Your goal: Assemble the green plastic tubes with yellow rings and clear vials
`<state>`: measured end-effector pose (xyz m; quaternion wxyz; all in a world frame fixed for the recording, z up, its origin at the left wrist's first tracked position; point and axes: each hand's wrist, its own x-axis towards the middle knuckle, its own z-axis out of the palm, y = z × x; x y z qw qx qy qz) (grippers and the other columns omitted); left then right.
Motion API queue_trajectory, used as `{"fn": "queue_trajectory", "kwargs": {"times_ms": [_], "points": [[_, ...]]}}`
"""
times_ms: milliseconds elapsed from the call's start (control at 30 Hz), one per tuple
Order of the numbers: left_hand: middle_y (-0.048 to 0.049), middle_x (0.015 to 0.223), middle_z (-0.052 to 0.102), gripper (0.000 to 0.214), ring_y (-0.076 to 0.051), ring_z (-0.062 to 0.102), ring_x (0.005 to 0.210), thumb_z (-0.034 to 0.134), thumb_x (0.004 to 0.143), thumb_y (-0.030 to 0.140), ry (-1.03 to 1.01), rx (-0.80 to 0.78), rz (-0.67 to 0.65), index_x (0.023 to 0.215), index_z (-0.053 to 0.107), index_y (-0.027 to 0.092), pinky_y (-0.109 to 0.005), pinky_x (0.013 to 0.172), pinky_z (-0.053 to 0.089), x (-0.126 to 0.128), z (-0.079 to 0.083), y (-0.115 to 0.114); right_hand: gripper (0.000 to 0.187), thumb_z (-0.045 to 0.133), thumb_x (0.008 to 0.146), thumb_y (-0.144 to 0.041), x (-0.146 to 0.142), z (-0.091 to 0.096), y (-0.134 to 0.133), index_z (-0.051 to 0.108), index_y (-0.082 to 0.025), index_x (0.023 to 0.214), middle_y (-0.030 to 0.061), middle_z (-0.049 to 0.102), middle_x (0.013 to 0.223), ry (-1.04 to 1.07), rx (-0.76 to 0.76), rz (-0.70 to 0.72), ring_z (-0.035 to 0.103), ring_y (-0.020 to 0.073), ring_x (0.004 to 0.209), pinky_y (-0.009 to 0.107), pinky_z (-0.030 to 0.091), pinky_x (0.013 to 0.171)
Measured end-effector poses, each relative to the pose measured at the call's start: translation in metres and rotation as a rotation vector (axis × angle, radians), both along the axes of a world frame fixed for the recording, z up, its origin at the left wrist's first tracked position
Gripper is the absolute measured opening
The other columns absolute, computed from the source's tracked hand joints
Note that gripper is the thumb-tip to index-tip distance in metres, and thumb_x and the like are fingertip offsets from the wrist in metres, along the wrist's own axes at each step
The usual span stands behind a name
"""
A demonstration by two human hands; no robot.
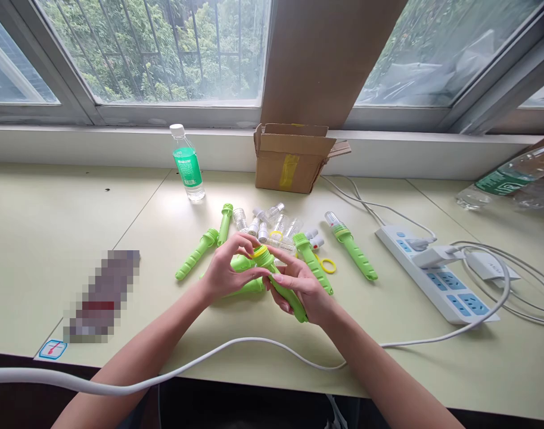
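Observation:
My right hand [298, 287] is wrapped round a green ribbed plastic handle [290, 298], its threaded end tilted up to the left. At that end sits a yellow ring [259, 251], which the fingers of my left hand [233, 267] pinch at the rim. More green handles lie about my hands, one [196, 255] to the left and another [314, 262] to the right. Behind them is a pile of clear plastic tubes [294, 227] and small white-capped pieces [263, 231]. A loose yellow ring [328, 266] rests on the table. Farther right lies a handle with a clear tube fitted [351, 245].
A water bottle [189, 164] and an open cardboard box [294, 161] stand along the back. On the right are a power strip [437, 274] and a tilted bottle [506, 179]. A white cable [245, 341] crosses the table's front. A blurred object [102, 298] lies at left.

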<state>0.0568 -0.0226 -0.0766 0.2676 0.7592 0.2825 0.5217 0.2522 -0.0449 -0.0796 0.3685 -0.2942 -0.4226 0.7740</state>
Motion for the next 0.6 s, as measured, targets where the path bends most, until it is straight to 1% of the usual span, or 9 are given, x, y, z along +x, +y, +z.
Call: {"fn": "queue_trajectory", "kwargs": {"times_ms": [200, 400, 600], "points": [[-0.0067, 0.098, 0.062, 0.034, -0.017, 0.063, 0.094, 0.078, 0.073, 0.029, -0.010, 0.021, 0.059, 0.086, 0.048, 0.018, -0.032, 0.073, 0.058, 0.0017, -0.0031, -0.0003, 0.067, 0.066, 0.082, -0.025, -0.0004, 0.0017, 0.0001, 0.040, -0.028, 0.143, 0.0000, 0.066, 0.072, 0.005, -0.034, 0.011, 0.051, 0.0087, 0.039, 0.018, 0.035, 0.034], [-0.0071, 0.100, 0.062, 0.037, -0.018, 0.063, 0.095, 0.079, 0.071, 0.027, -0.010, 0.035, 0.034, 0.091, 0.049, 0.019, -0.033, 0.074, 0.058, 0.0017, -0.0055, 0.0000, 0.065, 0.064, 0.083, -0.024, 0.0007, 0.0020, 0.0014, 0.040, -0.026, 0.143, 0.0016, 0.067, 0.074, 0.049, -0.036, 0.045, 0.051, 0.0082, 0.037, 0.018, 0.034, 0.034], [-0.0075, 0.100, 0.063, 0.033, -0.017, 0.064, 0.092, 0.078, 0.073, 0.025, -0.008, 0.053, 0.071, 0.089, 0.050, 0.018, -0.031, 0.072, 0.058, 0.0027, -0.0061, -0.0011, 0.067, 0.063, 0.082, -0.026, 0.0011, 0.0001, 0.0028, 0.038, -0.027, 0.144, 0.0024, 0.067, 0.077, 0.051, -0.048, 0.054, 0.050, 0.0080, 0.037, 0.018, 0.034, 0.032]]}}
